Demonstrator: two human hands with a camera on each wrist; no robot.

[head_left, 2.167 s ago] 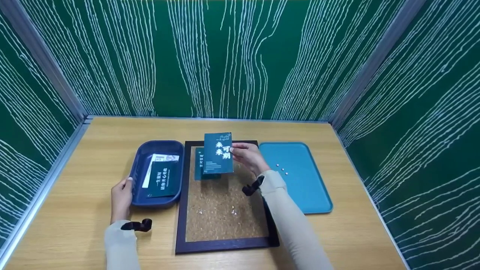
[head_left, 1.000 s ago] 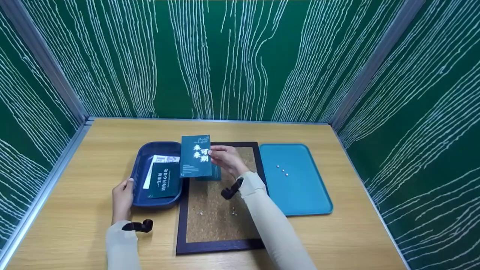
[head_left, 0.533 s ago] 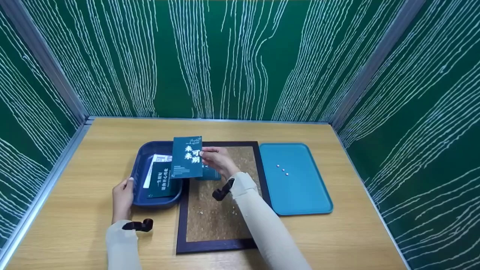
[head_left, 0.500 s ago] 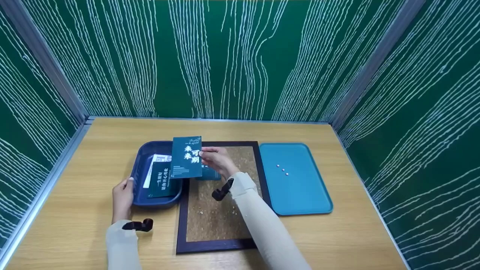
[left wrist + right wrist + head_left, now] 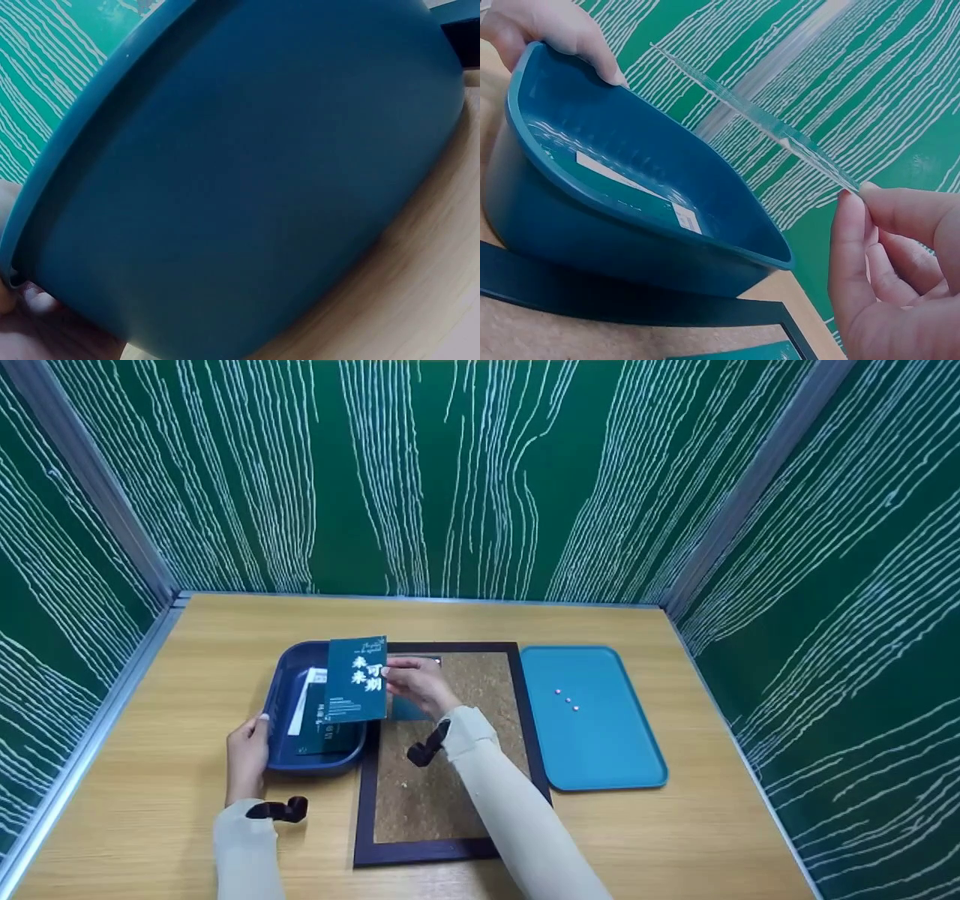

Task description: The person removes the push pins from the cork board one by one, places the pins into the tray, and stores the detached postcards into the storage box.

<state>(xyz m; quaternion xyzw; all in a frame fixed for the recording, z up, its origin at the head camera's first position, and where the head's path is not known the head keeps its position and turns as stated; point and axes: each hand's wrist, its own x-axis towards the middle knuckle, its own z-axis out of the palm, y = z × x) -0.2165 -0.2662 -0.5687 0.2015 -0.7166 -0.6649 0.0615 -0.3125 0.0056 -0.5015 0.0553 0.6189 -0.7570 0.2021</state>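
While the left hand (image 5: pixel 247 748) grips the rim of the blue basin (image 5: pixel 315 766) at eight o'clock, the right hand (image 5: pixel 421 684) pinches a green card (image 5: pixel 357 679) between thumb and fingers at its three o'clock edge. This card, lettered in white, is in the air over the basin's two o'clock side, apart from it. Inside the basin, a second green card (image 5: pixel 315 742) overlaps a white card (image 5: pixel 299 711). A dark-framed cork board (image 5: pixel 435 810) lies on the surface (image 5: pixel 150 750) at the basin's four o'clock, another green card (image 5: pixel 406 709) towards its eleven o'clock corner. Just beside the board, at three o'clock, a turquoise tray (image 5: pixel 600 742) holds three tiny pale pieces (image 5: pixel 568 700).
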